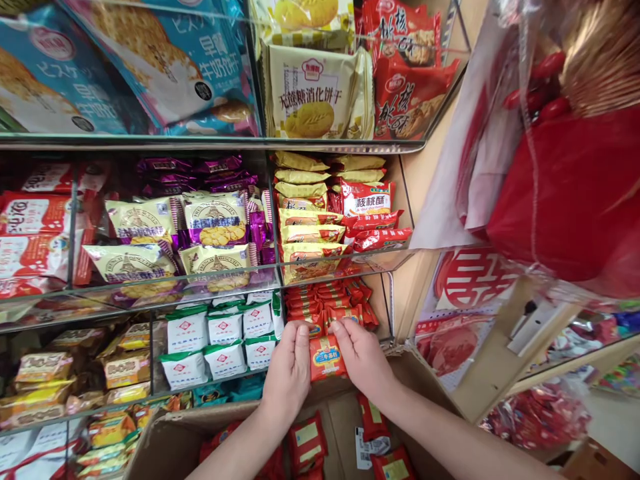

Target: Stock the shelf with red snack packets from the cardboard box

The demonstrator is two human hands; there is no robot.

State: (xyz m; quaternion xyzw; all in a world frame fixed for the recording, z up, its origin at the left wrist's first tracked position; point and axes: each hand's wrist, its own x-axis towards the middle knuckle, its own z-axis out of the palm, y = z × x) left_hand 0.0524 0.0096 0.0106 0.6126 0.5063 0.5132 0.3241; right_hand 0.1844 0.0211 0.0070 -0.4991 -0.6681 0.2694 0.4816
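Between my two hands is a small red biscuit packet (327, 359) with a blue and yellow label, held at the front of a shelf compartment. My left hand (289, 370) is closed on its left side, and my right hand (361, 357) grips the right side with thumb and fingers. Just behind it, similar red packets (305, 300) lie stacked in rows in that compartment. Beneath my forearms stands an open cardboard box (340, 417) with several loose red packets (306, 443) inside. My wrists and forearms hide part of the box.
White packets with green edges (225, 357) fill the compartment to the left. Above are cream and purple biscuit packets (215, 217) and yellow packets (313, 233) behind clear shelf fronts. A wooden side panel (425, 193) and a hanging red bag (565, 193) border the right.
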